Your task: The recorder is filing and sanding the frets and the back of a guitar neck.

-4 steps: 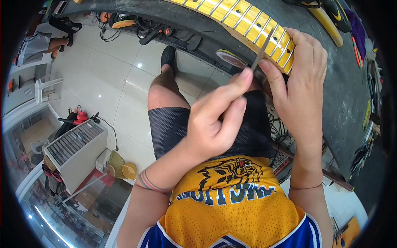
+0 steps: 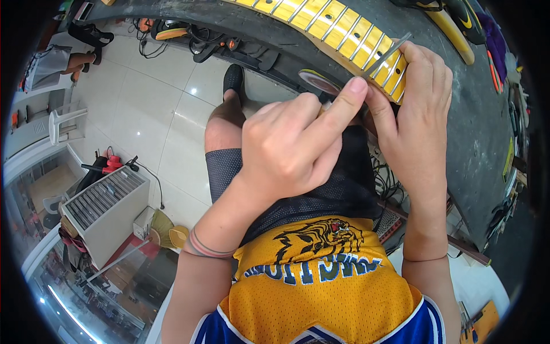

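Observation:
A yellow guitar neck [image 2: 334,30] with metal frets and dark dot inlays lies over the near edge of the workbench. My right hand [image 2: 421,114] is closed round its right end, thumb on the near side and fingers over the far side. My left hand [image 2: 289,143] grips a thin metal file [image 2: 385,58] with the index finger stretched along it. The file slants across the frets close to my right fingers, its tip past the neck's far edge. Its rear end is hidden in my left hand.
The dark workbench [image 2: 478,149] curves round to the right, with a yellow-handled tool [image 2: 450,31] and orange sticks [image 2: 494,71] on it. Cables hang below. Left on the tiled floor stand a white cabinet [image 2: 109,209] and a white chair [image 2: 60,123]. Another person's legs show far left.
My left hand has pushed the file away and to the right across the frets, and it now slants more. The index finger has straightened. My right hand and the neck barely moved.

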`<state>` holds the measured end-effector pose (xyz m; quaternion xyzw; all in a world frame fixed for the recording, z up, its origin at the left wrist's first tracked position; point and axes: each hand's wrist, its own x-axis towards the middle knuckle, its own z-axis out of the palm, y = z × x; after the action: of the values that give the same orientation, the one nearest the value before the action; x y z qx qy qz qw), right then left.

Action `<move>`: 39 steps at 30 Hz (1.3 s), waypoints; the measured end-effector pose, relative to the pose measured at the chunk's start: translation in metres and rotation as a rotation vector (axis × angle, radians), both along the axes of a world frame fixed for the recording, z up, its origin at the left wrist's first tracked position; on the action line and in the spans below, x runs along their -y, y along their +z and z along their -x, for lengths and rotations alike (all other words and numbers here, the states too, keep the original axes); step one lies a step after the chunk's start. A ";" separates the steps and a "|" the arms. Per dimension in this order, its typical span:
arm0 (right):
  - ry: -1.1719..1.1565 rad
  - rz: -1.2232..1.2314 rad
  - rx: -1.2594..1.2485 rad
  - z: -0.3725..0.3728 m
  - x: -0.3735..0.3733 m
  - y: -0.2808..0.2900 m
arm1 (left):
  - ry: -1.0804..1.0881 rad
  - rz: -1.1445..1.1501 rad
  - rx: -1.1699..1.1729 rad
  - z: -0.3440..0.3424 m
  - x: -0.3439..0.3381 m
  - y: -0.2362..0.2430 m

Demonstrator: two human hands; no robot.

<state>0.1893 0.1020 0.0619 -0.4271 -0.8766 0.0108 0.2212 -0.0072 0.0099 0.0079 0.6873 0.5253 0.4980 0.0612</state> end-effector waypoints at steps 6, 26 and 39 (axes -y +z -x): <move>0.003 0.039 -0.004 -0.019 0.000 0.011 | -0.383 0.397 1.244 0.014 0.019 0.017; -0.064 0.006 -0.016 -0.036 0.003 0.003 | -0.207 0.040 -0.375 0.033 0.012 0.004; -0.080 0.025 -0.007 -0.034 0.003 0.004 | -0.247 0.002 -0.133 0.017 -0.012 0.001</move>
<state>0.2235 0.0993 0.0659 -0.4647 -0.8578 0.0145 0.2192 -0.0245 0.0219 0.0085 0.7781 0.4398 0.4397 0.0879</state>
